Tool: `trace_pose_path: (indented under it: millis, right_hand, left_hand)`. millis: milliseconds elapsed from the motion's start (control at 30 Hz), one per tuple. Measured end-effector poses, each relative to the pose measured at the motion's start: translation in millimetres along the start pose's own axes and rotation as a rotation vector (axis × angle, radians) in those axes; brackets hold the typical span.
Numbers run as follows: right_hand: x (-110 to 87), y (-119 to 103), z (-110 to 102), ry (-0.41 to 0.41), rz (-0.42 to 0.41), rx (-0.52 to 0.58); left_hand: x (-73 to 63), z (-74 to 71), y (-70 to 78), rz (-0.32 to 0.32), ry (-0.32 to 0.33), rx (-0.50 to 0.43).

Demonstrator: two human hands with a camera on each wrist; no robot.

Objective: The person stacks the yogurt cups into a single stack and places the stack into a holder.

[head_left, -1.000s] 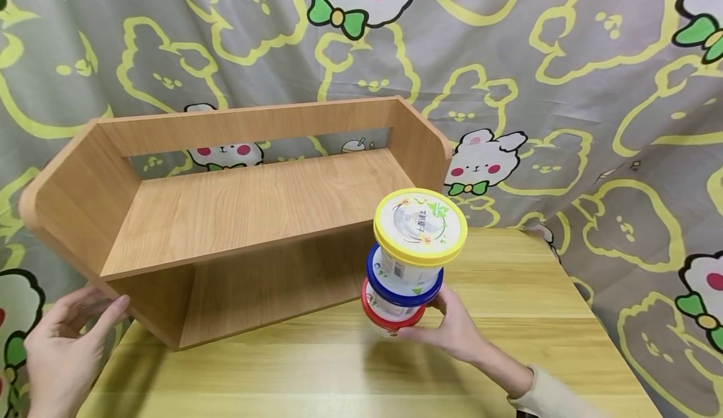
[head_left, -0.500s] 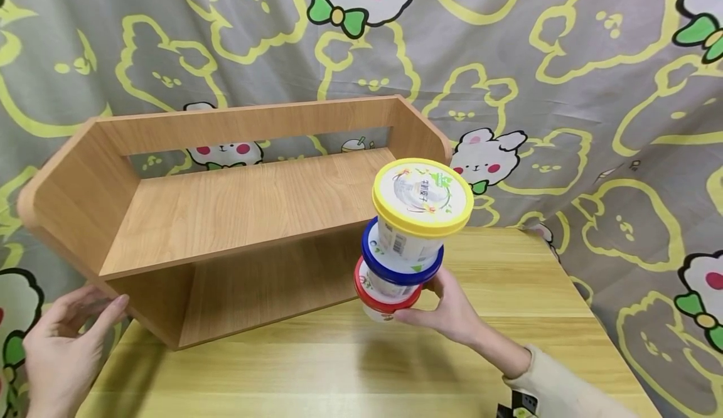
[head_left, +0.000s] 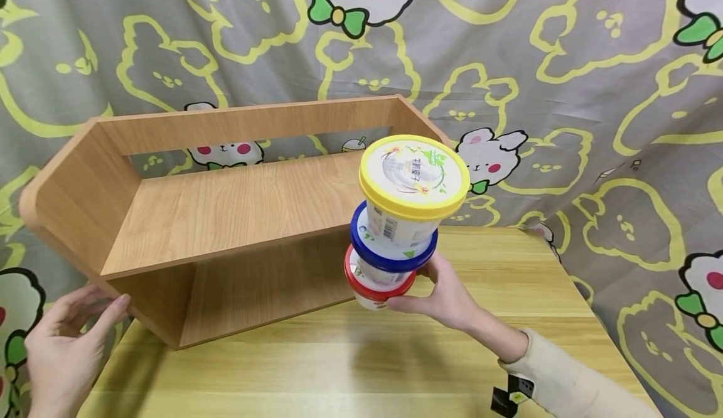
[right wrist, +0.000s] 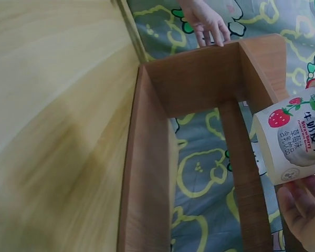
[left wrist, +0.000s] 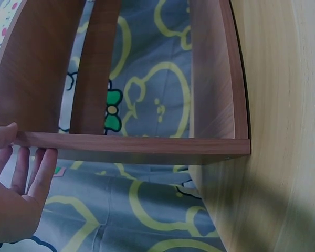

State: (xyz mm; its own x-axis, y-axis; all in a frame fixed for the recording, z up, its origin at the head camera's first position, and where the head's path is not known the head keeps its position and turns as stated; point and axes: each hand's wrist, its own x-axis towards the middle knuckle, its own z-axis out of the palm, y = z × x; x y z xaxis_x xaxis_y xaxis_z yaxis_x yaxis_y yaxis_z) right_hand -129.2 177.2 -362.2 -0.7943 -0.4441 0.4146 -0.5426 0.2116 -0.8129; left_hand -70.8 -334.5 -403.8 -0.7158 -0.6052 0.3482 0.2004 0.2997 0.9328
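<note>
My right hand (head_left: 446, 295) grips the lowest of three stacked paper tubs, the red-lidded one (head_left: 369, 287), with strawberries printed on its side in the right wrist view. On top of it sits a blue-lidded tub (head_left: 390, 261), and above that a yellow-lidded tub (head_left: 415, 170). The stack leans slightly and is held above the table, before the right end of a wooden shelf (head_left: 243, 208). At the shelf's left end, my left hand (head_left: 70, 346) pinches the side panel (left wrist: 147, 144), thumb on one face and fingers on the other.
The two-level shelf stands on a light wooden table (head_left: 271, 374), with a slot under its back rail (head_left: 248, 123). A grey curtain (head_left: 497, 41) with cartoon animals hangs behind and to the right. A small black object (head_left: 504, 400) hangs by my right sleeve.
My right hand has lifted the tub stack and shifted it a little left, closer to the shelf. My left hand and the shelf stay in place.
</note>
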Motion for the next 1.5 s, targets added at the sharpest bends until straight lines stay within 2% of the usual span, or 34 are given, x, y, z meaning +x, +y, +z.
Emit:
trace_pose_path:
  millis: [200, 500, 700, 967, 1200, 1500]
  right_hand:
    - [13.3, -6.3, -6.9, 0.003, -0.026, 0.039]
    - [30.6, -14.6, -21.8, 0.026, -0.018, 0.094]
    - [41.6, -19.9, -29.3, 0.045, -0.030, 0.098]
    - [56.5, -26.6, -37.8, 0.062, 0.003, 0.081]
    - [72.8, -32.3, -42.2, 0.060, 0.057, 0.090]
    - [92.5, -32.5, -45.1, 0.071, 0.107, 0.103]
  left_hand:
    - [0.5, -0.5, -0.5, -0.008, -0.001, -0.047]
    - [0.6, 0.4, -1.2, -0.030, 0.015, -0.010]
    - [0.3, -0.4, -0.9, -0.032, 0.010, -0.053]
    - [-0.4, 2.1, 0.5, -0.031, 0.015, -0.066]
    - [0.0, 0.9, 1.0, -0.021, 0.009, 0.023]
    - [0.6, -1.0, -1.0, -0.019, -0.005, -0.004]
